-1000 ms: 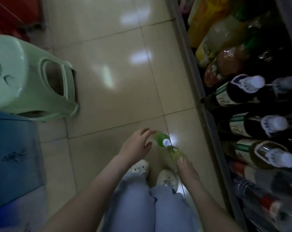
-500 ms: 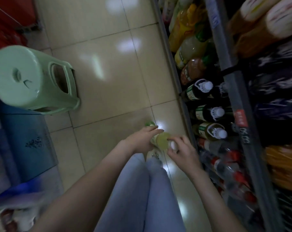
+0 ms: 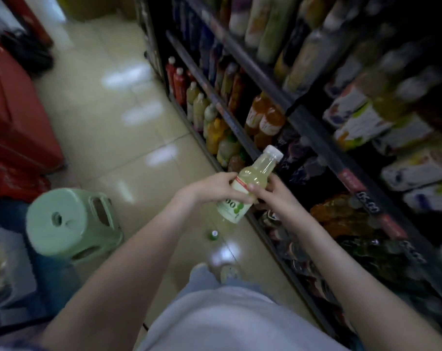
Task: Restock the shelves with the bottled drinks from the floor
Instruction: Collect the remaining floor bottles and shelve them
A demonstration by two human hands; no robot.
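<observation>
Two hands grip one pale bottle (image 3: 250,183), tilted in the air with its cap toward the shelf rail (image 3: 216,98): left hand (image 3: 212,188) and right hand (image 3: 278,198) curl round its middle. Below, a green-capped bottle (image 3: 214,234) sits on the floor (image 3: 139,148), with a green stool (image 3: 63,221) further left.

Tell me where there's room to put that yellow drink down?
Bare floor tiles lie between the red crates and the bottom row of bottles. The green stool has a bare top too. The shelves beside the yellow drink look packed; blur hides any gap.
</observation>
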